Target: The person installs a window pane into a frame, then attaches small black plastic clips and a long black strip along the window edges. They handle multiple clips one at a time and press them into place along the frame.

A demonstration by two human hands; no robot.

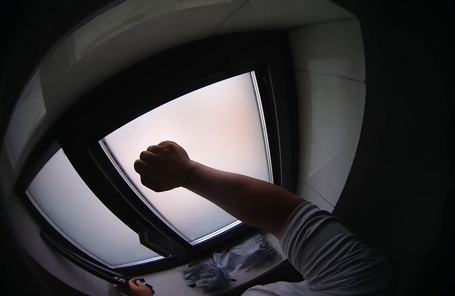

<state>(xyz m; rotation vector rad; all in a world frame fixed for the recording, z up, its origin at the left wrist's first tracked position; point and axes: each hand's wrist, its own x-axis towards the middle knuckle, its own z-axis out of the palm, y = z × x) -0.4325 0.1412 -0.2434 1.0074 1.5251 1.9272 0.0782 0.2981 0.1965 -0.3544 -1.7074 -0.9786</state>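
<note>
My right hand (163,166) is closed in a fist in front of the bright frosted window pane (222,123). Its palm side is hidden, so whether anything is inside the fingers does not show. The right forearm reaches in from the lower right, with a grey sleeve pushed up above the elbow. At the bottom edge, part of my left hand (140,287) appears, its fingers bent against a small dark object. What that object is, I cannot make out. A dark bar of the window frame (84,262) ends close to this hand.
A second frosted pane (91,212) lies left of the dark upright, which carries a handle (156,242). Crumpled clear plastic bags (232,266) with dark contents rest on the pale sill (170,282). Light tiles (331,118) line the wall on the right and above.
</note>
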